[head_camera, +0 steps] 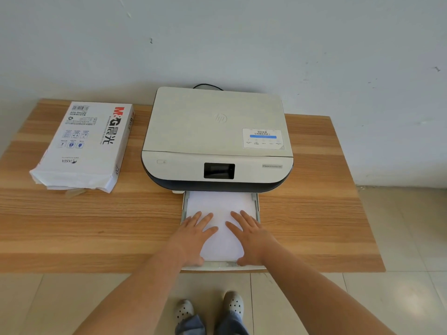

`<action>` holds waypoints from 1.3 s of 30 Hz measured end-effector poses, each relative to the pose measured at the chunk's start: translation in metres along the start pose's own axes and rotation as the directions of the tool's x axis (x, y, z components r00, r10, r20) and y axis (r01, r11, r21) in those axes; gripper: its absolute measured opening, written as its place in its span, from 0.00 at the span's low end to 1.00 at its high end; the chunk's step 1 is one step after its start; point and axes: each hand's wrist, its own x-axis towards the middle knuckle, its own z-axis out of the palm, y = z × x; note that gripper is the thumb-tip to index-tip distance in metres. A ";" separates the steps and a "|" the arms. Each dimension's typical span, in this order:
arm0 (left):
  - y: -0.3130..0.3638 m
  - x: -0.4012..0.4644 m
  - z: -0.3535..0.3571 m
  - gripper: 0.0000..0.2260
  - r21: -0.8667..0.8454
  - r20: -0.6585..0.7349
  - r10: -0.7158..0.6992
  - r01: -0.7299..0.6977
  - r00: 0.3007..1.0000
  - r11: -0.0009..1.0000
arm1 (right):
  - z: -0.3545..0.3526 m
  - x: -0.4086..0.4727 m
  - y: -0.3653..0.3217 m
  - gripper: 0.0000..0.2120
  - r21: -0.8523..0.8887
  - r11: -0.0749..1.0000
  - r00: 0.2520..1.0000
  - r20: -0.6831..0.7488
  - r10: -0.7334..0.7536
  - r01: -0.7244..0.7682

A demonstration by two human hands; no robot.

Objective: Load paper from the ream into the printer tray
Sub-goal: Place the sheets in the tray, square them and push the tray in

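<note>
White paper (pixel 221 209) lying flat in the pulled-out printer tray (pixel 257 204), tray projecting from the front of the printer (pixel 217 139) toward 6 o'clock, out to the near edge of the wooden table (pixel 314 213). Left hand (pixel 193 238) pressed palm-down on the stack's left half, fingers (pixel 204 220) spread and straight, pointing toward 1 o'clock, gripping nothing. Right hand (pixel 251 238) pressed palm-down on the right half, fingers (pixel 238 220) likewise splayed flat, pointing toward 11 o'clock, nothing clasped. Thumbs curled down at the near end of the stack by the tray's front lip; whether touching the lip cannot be told. Bare sheet visible between the two hands and beyond the fingertips up to the printer's dark front. Ream (pixel 82 143) at 10 o'clock from the tray, well apart from the printer, lying flat with its near end torn open and wrapper crumpled. Dark screen (pixel 219 170) centred on the printer's front panel, sticker (pixel 263 138) at the lid's right corner. Black cable (pixel 208 86) behind the printer at 12 o'clock, against the pale wall. Grey perforated clogs (pixel 210 308) on floor tiles at 6 o'clock, below the table edge.
</note>
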 end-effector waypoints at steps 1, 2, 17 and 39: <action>0.000 0.001 0.000 0.40 0.000 0.000 -0.002 0.002 1.000 1.000 | 0.000 0.000 0.000 0.49 0.004 1.000 1.000 0.006 0.002 -0.002; 0.001 0.001 0.001 0.40 -0.001 0.000 -0.004 0.004 1.000 1.000 | 0.000 0.000 0.000 0.49 0.009 1.000 1.000 0.011 0.003 -0.003; 0.003 0.001 0.009 0.39 -0.016 -0.009 0.002 -0.002 1.000 1.000 | 0.008 -0.003 -0.003 0.47 -0.007 1.000 1.000 0.006 0.020 -0.020; 0.001 -0.002 0.007 0.39 -0.031 -0.006 -0.015 0.015 1.000 0.999 | 0.006 -0.005 -0.010 0.48 0.028 0.998 0.999 0.020 0.048 -0.049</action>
